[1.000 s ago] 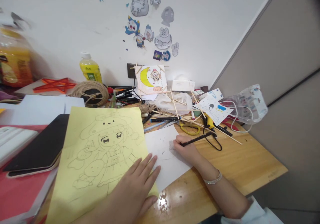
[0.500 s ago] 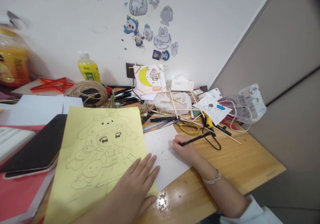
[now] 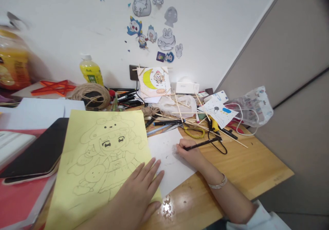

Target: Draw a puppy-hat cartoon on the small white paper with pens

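Observation:
My left hand (image 3: 140, 189) lies flat with its fingers spread, across the lower right of a yellow sheet (image 3: 77, 134) and onto the edge of a white sheet (image 3: 164, 178). A pencil-line drawing of a figure in a dog-eared hat covers the yellow sheet. Closed around a slim black pen (image 3: 203, 143), my right hand (image 3: 191, 153) rests on the white sheet. The pen's back end points right, while its tip is hidden by the fingers. A small grey patch shows at my fingertips; I cannot make out what it is. Faint marks dot the white sheet.
Wooden sticks (image 3: 190, 120), pens and yellow-handled scissors (image 3: 194, 133) clutter the table behind the sheets. A twine coil (image 3: 92, 96) and a yellow bottle (image 3: 90, 69) stand back left. At left lies a black tablet-like device (image 3: 36, 151). A clear bag (image 3: 259, 106) leans right.
My right hand has shifted very slightly left on the white sheet, and the pen with it. My left hand stays in place.

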Available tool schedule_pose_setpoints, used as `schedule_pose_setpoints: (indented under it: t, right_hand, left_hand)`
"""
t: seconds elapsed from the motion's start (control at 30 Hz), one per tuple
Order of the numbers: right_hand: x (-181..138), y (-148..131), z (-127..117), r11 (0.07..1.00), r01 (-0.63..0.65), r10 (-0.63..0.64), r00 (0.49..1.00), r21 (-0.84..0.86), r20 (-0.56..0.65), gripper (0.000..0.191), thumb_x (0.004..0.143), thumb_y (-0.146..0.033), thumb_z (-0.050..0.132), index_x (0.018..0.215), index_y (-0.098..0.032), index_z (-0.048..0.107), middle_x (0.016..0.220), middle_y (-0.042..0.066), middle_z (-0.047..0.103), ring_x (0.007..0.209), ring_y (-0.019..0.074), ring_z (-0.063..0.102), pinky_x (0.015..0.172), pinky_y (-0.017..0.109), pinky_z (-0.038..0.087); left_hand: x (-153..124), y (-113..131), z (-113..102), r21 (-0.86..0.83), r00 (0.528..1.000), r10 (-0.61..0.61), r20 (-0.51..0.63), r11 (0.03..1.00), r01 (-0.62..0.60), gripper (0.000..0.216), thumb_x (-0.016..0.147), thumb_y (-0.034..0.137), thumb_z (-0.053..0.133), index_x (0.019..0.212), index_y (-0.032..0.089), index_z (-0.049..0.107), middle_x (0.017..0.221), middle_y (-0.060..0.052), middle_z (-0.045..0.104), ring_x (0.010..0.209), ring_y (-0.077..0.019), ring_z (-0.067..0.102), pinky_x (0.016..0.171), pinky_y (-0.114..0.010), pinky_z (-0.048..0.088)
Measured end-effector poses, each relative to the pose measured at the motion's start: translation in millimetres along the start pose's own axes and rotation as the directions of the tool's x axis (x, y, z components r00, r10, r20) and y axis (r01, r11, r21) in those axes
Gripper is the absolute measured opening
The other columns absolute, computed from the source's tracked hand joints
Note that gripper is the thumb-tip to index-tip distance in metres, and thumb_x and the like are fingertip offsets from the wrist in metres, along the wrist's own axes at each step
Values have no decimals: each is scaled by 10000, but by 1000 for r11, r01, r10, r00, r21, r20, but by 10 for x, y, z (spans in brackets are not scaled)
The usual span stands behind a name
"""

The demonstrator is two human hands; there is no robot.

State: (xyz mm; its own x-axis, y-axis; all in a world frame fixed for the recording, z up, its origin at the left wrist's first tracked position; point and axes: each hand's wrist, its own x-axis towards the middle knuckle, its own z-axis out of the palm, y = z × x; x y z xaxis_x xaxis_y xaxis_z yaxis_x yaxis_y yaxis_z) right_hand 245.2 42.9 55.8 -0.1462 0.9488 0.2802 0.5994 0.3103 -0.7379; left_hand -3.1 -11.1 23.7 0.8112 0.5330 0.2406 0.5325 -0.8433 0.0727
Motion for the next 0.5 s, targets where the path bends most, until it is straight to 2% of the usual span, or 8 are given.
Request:
schedule_pose_setpoints:
  t: [0.5]
  right_hand:
    - [9,6,6,1000,4,-4,1000,-2,2,326,779,-258,481,511,-227,297,480,-55,367,489,113,345,489,249,266]
  left_hand:
    - [2,8,-31,-24,999,-15,34,1000,16,549,950,410,468,1442,174,410,1550,-137,257,1416,-334,230,1099,-521,300]
